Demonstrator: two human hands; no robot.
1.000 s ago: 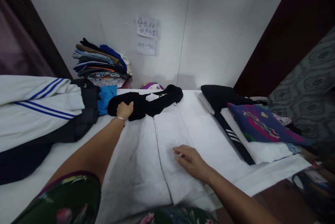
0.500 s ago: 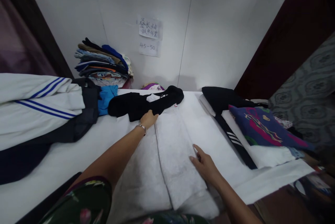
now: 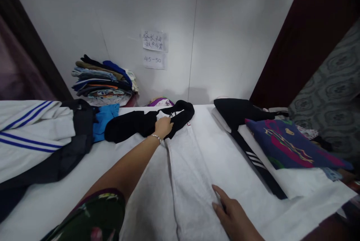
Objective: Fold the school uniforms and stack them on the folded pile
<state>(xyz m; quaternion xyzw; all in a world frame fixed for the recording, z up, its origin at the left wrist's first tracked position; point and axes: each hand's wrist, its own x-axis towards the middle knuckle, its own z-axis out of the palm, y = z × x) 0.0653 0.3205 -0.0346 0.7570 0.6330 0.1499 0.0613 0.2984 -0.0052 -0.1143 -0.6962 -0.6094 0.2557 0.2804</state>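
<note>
A pale grey jacket [image 3: 189, 181] with a black collar or hood part [image 3: 131, 122] lies spread on the white table, a dark-edged line running down its front. My left hand [image 3: 164, 126], wearing a bracelet, is closed on the jacket at the black collar, near a small white patch; its fingertips are partly hidden. By the jacket's right edge is my right hand [image 3: 232, 214], low in the view. Its thumb and index finger are apart, touching or just over the cloth at that edge.
A tall stack of folded clothes [image 3: 102, 79] stands at the back left. Nearer lie a white garment with blue stripes [image 3: 33, 132], a dark garment [image 3: 75, 151] and a blue cloth [image 3: 105, 121]. Folded black clothing [image 3: 236, 111] and a purple-blue patterned garment [image 3: 289, 143] lie at the right.
My left hand has moved up from the jacket's front onto the black collar. My right hand has moved down along the jacket's right edge. The camera view has shifted slightly.
</note>
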